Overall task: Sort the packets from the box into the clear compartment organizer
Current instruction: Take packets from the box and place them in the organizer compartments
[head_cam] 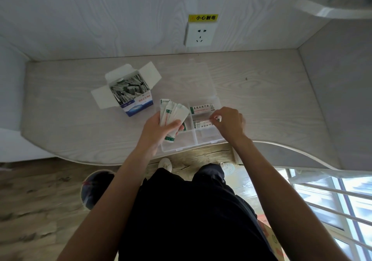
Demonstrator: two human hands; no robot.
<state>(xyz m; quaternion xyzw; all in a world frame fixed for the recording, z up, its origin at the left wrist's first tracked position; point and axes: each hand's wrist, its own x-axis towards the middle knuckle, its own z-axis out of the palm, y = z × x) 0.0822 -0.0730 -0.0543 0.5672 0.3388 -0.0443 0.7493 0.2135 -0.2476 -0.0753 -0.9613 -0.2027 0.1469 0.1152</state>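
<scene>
- Left hand [161,128] grips a fanned bunch of packets [173,112] above the clear organizer's [218,101] left compartments.
- Right hand [229,122] pinches one packet [203,123] by its end, lowering it into a right-side compartment.
- Another packet [201,107] lies in the compartment behind it.
- Packets look light, thin, flexible and slippery; holding them by an end seems best.
- An open box [138,104], left of the organizer, holds many more.

A home room: pale wood-grain desk [261,91], wall socket [199,34], barred window [332,200].
</scene>
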